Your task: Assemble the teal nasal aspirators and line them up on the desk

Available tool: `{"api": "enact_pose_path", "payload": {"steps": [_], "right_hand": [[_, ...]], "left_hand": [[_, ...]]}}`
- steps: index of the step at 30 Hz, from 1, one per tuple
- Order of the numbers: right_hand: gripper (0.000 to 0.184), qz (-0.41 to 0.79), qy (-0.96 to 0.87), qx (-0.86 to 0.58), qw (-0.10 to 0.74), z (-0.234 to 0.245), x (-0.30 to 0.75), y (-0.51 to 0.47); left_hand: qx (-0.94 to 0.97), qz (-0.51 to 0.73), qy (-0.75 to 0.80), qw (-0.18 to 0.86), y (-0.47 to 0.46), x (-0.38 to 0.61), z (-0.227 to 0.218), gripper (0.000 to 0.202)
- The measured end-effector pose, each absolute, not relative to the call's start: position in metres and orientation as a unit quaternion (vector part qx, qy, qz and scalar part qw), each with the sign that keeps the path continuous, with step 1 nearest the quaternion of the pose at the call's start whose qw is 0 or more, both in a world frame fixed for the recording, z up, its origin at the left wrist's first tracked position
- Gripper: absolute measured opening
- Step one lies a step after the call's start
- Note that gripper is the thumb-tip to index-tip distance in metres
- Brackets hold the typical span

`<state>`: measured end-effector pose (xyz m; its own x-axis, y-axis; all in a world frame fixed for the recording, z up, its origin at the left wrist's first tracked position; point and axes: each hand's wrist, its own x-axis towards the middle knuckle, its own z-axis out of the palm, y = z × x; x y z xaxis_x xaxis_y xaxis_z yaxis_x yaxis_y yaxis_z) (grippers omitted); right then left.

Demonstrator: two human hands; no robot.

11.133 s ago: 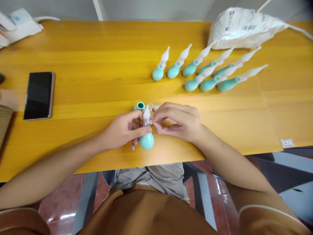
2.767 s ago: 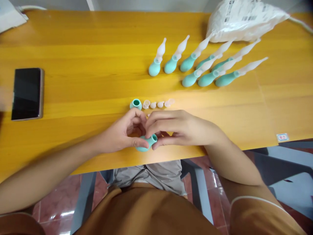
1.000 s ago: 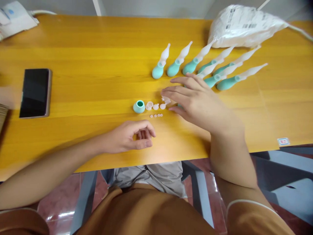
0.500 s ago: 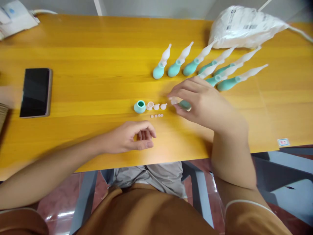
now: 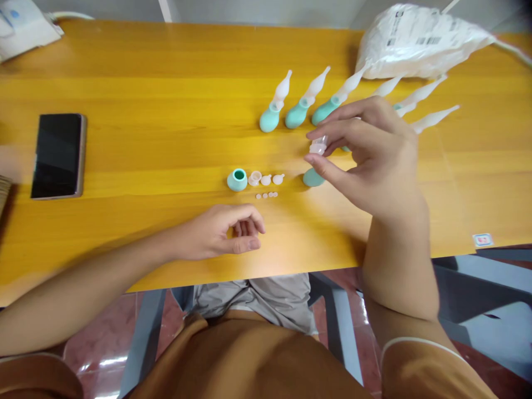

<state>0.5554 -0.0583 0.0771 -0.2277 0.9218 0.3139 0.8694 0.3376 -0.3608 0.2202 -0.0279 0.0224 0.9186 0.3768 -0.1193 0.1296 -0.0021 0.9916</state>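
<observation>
Between thumb and fingertips, my right hand (image 5: 366, 149) pinches a small clear plastic fitting (image 5: 318, 145) above the table. Just under it lies a teal rubber bulb (image 5: 313, 177), partly covered by the thumb. My left hand (image 5: 233, 230) rests near the table's front edge, fingers loosely curled, thumb apart and nothing held. In front of it stand a squat teal piece with a round opening (image 5: 237, 180), a clear ring-shaped piece (image 5: 255, 178), two small translucent tabbed pieces (image 5: 272, 179) and several tiny pale discs (image 5: 265, 196).
Several teal bulbs with translucent pointed tips (image 5: 297, 113) lie in rows at the back right, some behind my right hand. A white plastic package (image 5: 415, 47) sits behind them. A dark phone (image 5: 58, 155) lies on the left; a small sticker (image 5: 482, 240) is at the right edge.
My right hand has moved up and to the right, lifting the clear fitting away from the small parts. More of the teal bulb beneath it shows. My left hand has stayed in place.
</observation>
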Motion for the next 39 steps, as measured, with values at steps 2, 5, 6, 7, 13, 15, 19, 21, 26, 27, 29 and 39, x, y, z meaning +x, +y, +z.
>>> {"api": "enact_pose_path", "payload": {"steps": [2, 5, 6, 7, 13, 15, 19, 21, 26, 27, 29, 39], "right_hand": [[0.060, 0.061, -0.777, -0.586, 0.221, 0.080, 0.552, -0.059], [0.044, 0.080, -0.764, -0.591, 0.246, 0.081, 0.548, -0.060], [0.041, 0.093, -0.761, -0.588, 0.258, 0.080, 0.547, -0.059], [0.041, 0.107, -0.759, -0.584, 0.267, 0.078, 0.547, -0.059], [0.045, 0.129, -0.793, -0.542, 0.245, 0.070, 0.552, -0.056], [0.037, 0.130, -0.803, -0.533, 0.233, 0.069, 0.554, -0.055], [0.026, 0.122, -0.815, -0.524, 0.216, 0.068, 0.555, -0.052], [0.021, 0.115, -0.820, -0.521, 0.206, 0.067, 0.554, -0.051], [0.012, 0.123, -0.825, -0.515, 0.200, 0.060, 0.553, -0.048], [0.012, 0.123, -0.826, -0.513, 0.199, 0.058, 0.553, -0.048], [0.012, 0.121, -0.828, -0.511, 0.198, 0.056, 0.553, -0.047], [0.035, 0.110, -0.827, -0.528, 0.159, 0.077, 0.586, -0.056]], "left_hand": [[0.703, 0.091, 0.182, 0.681, -0.028, 0.220, 0.022, 0.043], [0.707, 0.088, 0.183, 0.678, -0.028, 0.220, 0.022, 0.043], [0.708, 0.087, 0.184, 0.676, -0.028, 0.220, 0.023, 0.042], [0.710, 0.085, 0.184, 0.674, -0.028, 0.221, 0.023, 0.042], [0.712, 0.085, 0.183, 0.672, -0.027, 0.221, 0.024, 0.043], [0.713, 0.082, 0.185, 0.671, -0.028, 0.221, 0.025, 0.042], [0.715, 0.079, 0.188, 0.669, -0.028, 0.221, 0.025, 0.041], [0.715, 0.078, 0.187, 0.669, -0.028, 0.221, 0.025, 0.041], [0.718, 0.080, 0.187, 0.666, -0.027, 0.221, 0.027, 0.041], [0.718, 0.080, 0.187, 0.665, -0.027, 0.221, 0.027, 0.042], [0.719, 0.079, 0.187, 0.665, -0.027, 0.222, 0.028, 0.043], [0.718, 0.078, 0.184, 0.666, -0.028, 0.223, 0.029, 0.042]]}}
